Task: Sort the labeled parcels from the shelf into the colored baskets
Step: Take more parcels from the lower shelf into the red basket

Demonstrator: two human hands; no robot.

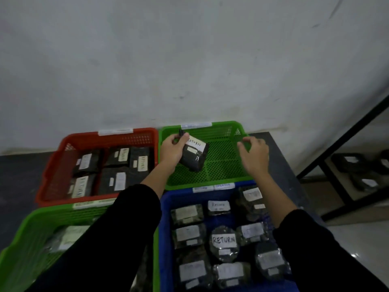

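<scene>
Mid-task: left hand (172, 150) fingers gripping RETURN parcel (194, 155) above far green basket (223, 165). Right hand (255, 157) fingers hanging loosely apart, holding nothing. Red basket (84, 137) and blue basket (168, 199) holding parcels; shelf parcels (350, 161) waiting right of the right fingers.

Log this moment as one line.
left hand: holds RETURN parcel over far green basket | right hand: open, holds nothing

The left arm (154, 178) and the right arm (271, 192) are stretched toward twelve o'clock. A parcel (194, 158) is gripped by the left hand (173, 150); the right hand (255, 154), at its three o'clock, is held with fingers relaxed.
</scene>
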